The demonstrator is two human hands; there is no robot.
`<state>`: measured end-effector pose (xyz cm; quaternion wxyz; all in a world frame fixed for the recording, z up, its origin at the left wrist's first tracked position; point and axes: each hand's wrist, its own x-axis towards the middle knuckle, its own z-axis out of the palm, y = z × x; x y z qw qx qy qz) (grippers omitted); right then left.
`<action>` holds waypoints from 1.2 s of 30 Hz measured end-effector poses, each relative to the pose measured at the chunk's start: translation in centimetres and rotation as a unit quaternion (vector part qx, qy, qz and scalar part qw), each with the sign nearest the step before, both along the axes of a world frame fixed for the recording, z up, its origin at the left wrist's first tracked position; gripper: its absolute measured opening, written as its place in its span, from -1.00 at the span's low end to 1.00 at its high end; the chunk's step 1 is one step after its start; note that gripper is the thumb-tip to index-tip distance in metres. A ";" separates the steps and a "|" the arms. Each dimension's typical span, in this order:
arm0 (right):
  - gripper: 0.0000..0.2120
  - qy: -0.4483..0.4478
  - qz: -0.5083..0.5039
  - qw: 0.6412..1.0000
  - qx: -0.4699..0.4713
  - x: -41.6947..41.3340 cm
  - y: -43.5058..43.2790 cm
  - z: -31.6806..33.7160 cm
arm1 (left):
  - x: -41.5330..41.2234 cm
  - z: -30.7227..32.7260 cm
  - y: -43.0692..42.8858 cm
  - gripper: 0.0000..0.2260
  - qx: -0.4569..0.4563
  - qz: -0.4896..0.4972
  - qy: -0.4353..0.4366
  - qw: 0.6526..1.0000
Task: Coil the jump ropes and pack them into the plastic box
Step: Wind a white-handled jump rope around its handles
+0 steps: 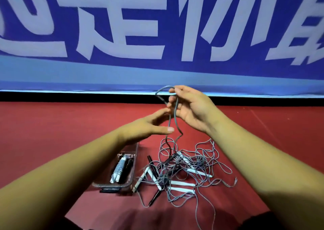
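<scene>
A tangled heap of thin grey jump ropes (185, 166) with white and black handles lies on the red floor. My right hand (191, 107) is raised above the heap and pinches a loop of one grey rope (172, 123), whose two strands hang down into the tangle. Just left of those strands, my left hand (149, 126) has its fingers spread and touches or nearly touches the rope. A clear plastic box (131, 170) stands on the floor left of the heap, partly under my left forearm. One coiled rope with white and black handles (120, 168) lies inside it.
The red floor (52, 133) stretches left and right of the heap. A blue banner with large white characters (157, 37) hangs behind, its dark bottom strip meeting the floor. Loose rope ends trail toward the lower right.
</scene>
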<state>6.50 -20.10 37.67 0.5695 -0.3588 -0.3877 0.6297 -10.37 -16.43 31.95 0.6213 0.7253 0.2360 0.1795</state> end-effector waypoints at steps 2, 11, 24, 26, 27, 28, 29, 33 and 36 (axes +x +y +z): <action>-0.82 0.093 -0.033 0.995 -0.011 0.0 0.5 0.5 | 1.0 -0.8 -1.1 -0.50 -0.068 -0.034 -0.016 0.997; -0.82 0.008 -0.144 0.985 -0.093 4.0 3.0 -2.7 | 3.6 0.3 -0.5 -0.74 -0.243 0.116 -0.210 0.940; -0.71 -0.291 0.201 0.935 -0.014 -2.2 0.2 -7.2 | 1.9 3.8 5.7 -0.68 -0.289 0.321 -0.313 0.846; -0.69 -0.211 0.129 0.969 -0.021 -2.5 0.7 -5.7 | 1.1 3.2 5.8 -0.55 -0.225 0.334 -0.221 0.888; -0.70 -0.144 0.092 0.985 -0.032 -2.6 1.2 -5.1 | 0.7 2.6 5.5 -0.40 -0.209 0.302 -0.167 0.915; -0.70 -0.066 0.069 0.994 -0.048 -2.7 1.6 -4.2 | 0.2 1.9 5.1 -0.25 -0.198 0.245 -0.123 0.941; -0.70 0.011 0.056 0.996 -0.065 -2.6 2.0 -3.3 | -0.1 1.0 4.5 -0.17 -0.181 0.179 -0.078 0.964; -0.70 0.188 0.035 0.977 -0.094 -1.1 3.1 -0.5 | 0.1 -2.6 1.2 -0.70 -0.084 -0.136 0.082 0.984; -0.71 0.193 -0.056 0.975 -0.100 0.7 3.9 -0.2 | 0.1 -4.1 0.8 -0.84 -0.071 -0.124 0.127 0.982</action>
